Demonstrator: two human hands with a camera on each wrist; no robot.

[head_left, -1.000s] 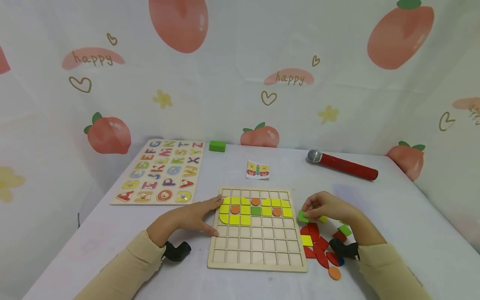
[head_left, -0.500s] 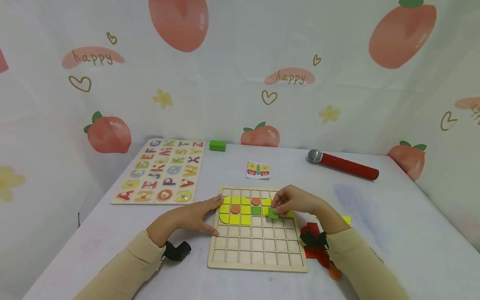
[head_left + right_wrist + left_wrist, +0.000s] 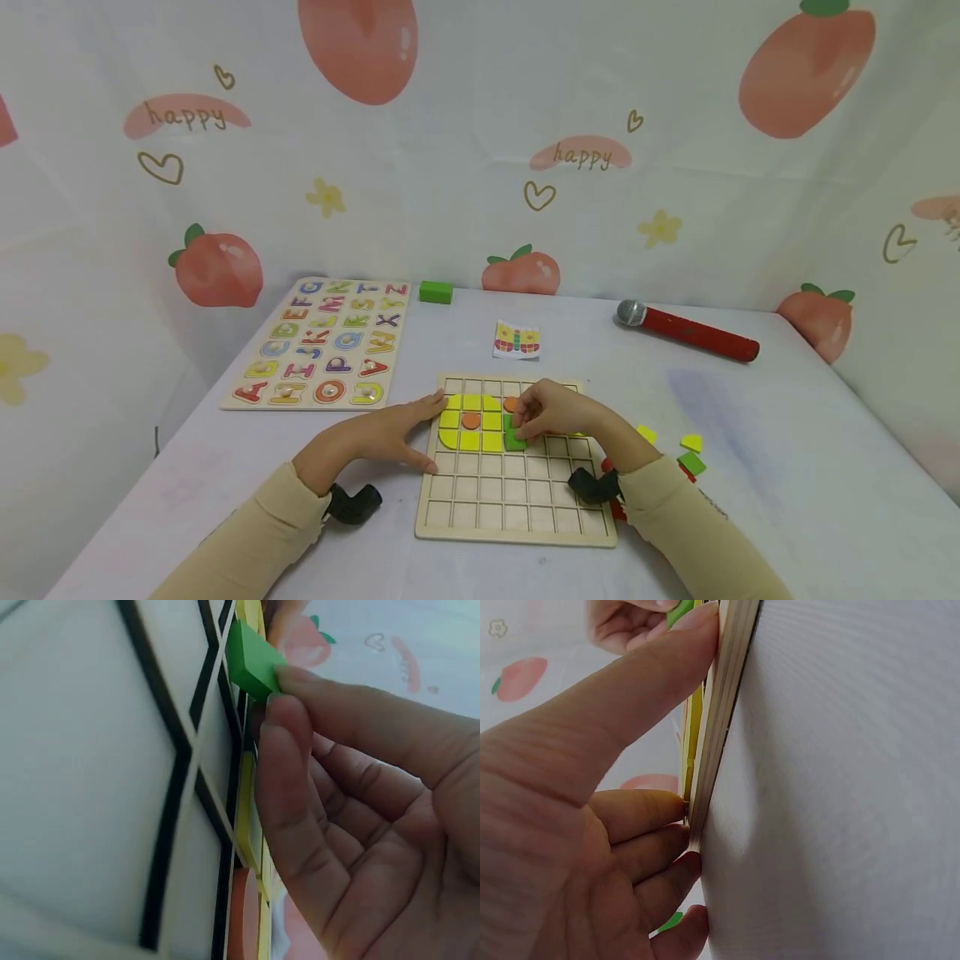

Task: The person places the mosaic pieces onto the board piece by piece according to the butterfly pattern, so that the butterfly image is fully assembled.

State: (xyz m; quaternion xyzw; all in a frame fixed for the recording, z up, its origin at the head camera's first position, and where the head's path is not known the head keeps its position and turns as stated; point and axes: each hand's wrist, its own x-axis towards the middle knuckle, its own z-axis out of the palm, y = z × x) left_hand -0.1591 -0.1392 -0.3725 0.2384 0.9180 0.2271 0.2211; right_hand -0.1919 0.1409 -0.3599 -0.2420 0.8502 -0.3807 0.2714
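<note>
A wooden grid board [image 3: 487, 518] lies on the table with yellow tiles [image 3: 471, 440] and an orange disc [image 3: 471, 421] set in its upper left cells. My right hand [image 3: 562, 414] pinches a green square tile [image 3: 515, 442] between thumb and fingertips over the board's upper middle. In the right wrist view that green tile [image 3: 253, 664] is tilted against the grid lines. Another green tile on the board sits just behind it, partly covered. With fingers spread, my left hand [image 3: 390, 429] touches the board's left edge. Yellow tiles at the upper right are mostly hidden by the right hand.
Loose red, green [image 3: 692, 463] and yellow tiles lie right of the board, partly under the right forearm. Behind the board is a butterfly pattern card [image 3: 517, 340]. An alphabet board [image 3: 322, 346], a green block [image 3: 435, 292] and a red microphone [image 3: 686, 331] lie farther back.
My right hand has carried the green tile left from beside the loose pieces, across the board to its upper middle. The left hand has stayed at the left edge.
</note>
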